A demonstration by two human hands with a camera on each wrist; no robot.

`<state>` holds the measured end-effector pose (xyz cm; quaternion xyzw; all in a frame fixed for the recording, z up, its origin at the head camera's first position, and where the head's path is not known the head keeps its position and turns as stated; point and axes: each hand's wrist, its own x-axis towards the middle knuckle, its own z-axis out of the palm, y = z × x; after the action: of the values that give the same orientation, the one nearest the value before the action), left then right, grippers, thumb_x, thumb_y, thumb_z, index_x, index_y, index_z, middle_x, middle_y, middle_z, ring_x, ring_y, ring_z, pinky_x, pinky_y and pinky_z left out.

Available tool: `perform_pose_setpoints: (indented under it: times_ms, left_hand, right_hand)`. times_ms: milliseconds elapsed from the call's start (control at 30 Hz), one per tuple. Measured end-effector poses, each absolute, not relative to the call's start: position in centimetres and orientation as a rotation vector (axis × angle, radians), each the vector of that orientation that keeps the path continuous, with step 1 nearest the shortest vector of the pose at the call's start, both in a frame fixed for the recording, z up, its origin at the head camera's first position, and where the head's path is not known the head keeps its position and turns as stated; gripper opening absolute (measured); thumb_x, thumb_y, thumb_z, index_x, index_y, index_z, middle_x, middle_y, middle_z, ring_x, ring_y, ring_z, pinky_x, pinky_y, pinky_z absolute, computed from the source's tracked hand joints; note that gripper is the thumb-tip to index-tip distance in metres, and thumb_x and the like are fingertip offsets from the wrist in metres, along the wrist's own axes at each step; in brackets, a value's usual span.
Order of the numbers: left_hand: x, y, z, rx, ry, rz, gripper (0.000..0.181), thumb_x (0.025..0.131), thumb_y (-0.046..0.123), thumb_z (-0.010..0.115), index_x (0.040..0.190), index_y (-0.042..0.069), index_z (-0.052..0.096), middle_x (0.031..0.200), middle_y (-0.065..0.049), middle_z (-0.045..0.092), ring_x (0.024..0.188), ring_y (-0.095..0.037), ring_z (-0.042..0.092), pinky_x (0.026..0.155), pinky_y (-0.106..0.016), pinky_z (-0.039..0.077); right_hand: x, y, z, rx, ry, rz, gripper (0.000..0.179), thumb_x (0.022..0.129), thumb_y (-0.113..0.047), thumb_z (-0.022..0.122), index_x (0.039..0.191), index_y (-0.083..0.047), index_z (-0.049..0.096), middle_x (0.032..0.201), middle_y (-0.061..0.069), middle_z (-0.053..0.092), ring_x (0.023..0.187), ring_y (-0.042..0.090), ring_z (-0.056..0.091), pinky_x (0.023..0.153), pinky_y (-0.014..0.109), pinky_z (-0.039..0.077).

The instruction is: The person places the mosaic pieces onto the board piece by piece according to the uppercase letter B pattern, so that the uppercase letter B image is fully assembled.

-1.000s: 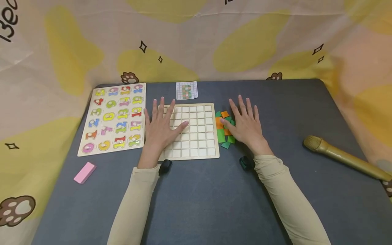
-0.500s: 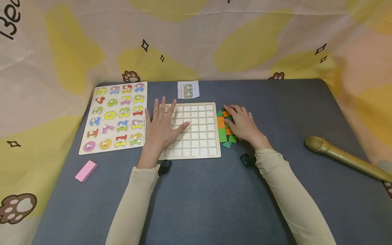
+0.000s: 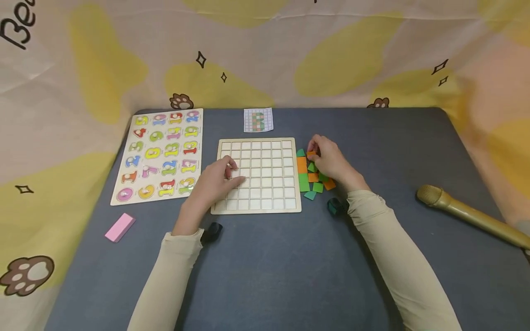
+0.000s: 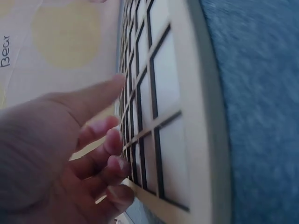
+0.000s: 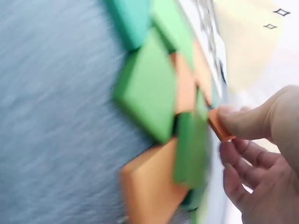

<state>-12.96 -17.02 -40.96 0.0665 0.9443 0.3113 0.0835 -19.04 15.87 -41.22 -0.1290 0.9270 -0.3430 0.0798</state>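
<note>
A wooden grid board [image 3: 256,211] with white squares lies mid-table. My left hand [image 3: 211,184] hovers at its left side, fingers loosely bent and holding nothing; in the left wrist view the fingertips are close over the grid cells. Beside the board's right edge is a loose heap of green and orange tiles, among them a light green tile [image 5: 148,84]. My right hand [image 3: 331,158] pinches a small orange tile [image 5: 217,124] between thumb and fingers, at the far end of the heap.
A number puzzle board [image 3: 161,156] lies left of the grid board. Behind the grid is a small pattern card [image 3: 258,120]. A pink block [image 3: 120,227] sits at the front left, and a gold microphone [image 3: 472,216] lies far right.
My left hand was spread flat on the board; its fingers have drawn in and it has pulled back slightly. The right hand went from spread beside the tiles to pinching an orange tile.
</note>
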Motion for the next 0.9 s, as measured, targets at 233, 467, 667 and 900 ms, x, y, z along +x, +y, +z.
perform_pose_setpoints:
  times_ms: [233,467,667,900]
  left_hand:
    - [-12.8,-17.3,-41.1,0.253,2.792,0.952,0.027,0.099,0.024,0.077,0.112,0.007,0.061,0.086,-0.007,0.055,0.076,-0.023,0.050,0.073,-0.037,0.041]
    - [-13.1,-17.9,-41.3,0.235,2.759,1.002,0.021,0.099,0.017,0.076,0.110,0.005,0.064,0.084,-0.006,0.058,0.074,-0.021,0.051,0.072,-0.034,0.041]
    - [-13.1,-18.3,-41.0,0.183,2.748,1.051,0.017,0.099,0.010,0.075,0.111,0.002,0.067,0.090,-0.009,0.059,0.081,-0.023,0.053,0.077,-0.035,0.042]
    - [-13.3,-17.8,-41.1,0.088,2.752,1.054,0.017,0.099,0.010,0.074,0.112,0.002,0.066,0.094,-0.010,0.057,0.087,-0.025,0.053,0.079,-0.034,0.042]
  right_hand:
    - [-19.6,12.9,-40.8,-0.349,2.815,-1.189,0.013,0.102,-0.006,0.069,0.111,-0.001,0.061,0.096,0.015,0.056,0.087,0.030,0.051,0.077,0.040,0.043]
    - [-19.7,8.6,-41.4,-0.308,2.682,-1.417,0.009,0.101,-0.007,0.072,0.109,-0.004,0.070,0.096,0.012,0.066,0.085,0.024,0.061,0.075,0.029,0.050]
    - [-20.1,5.6,-42.1,-0.366,2.570,-1.505,0.010,0.099,-0.004,0.073,0.109,-0.002,0.073,0.098,0.013,0.069,0.085,0.024,0.066,0.077,0.026,0.054]
    - [-20.5,3.1,-42.4,-0.362,2.546,-1.497,0.010,0.099,-0.009,0.075,0.107,-0.003,0.075,0.101,0.013,0.073,0.090,0.024,0.066,0.082,0.029,0.052]
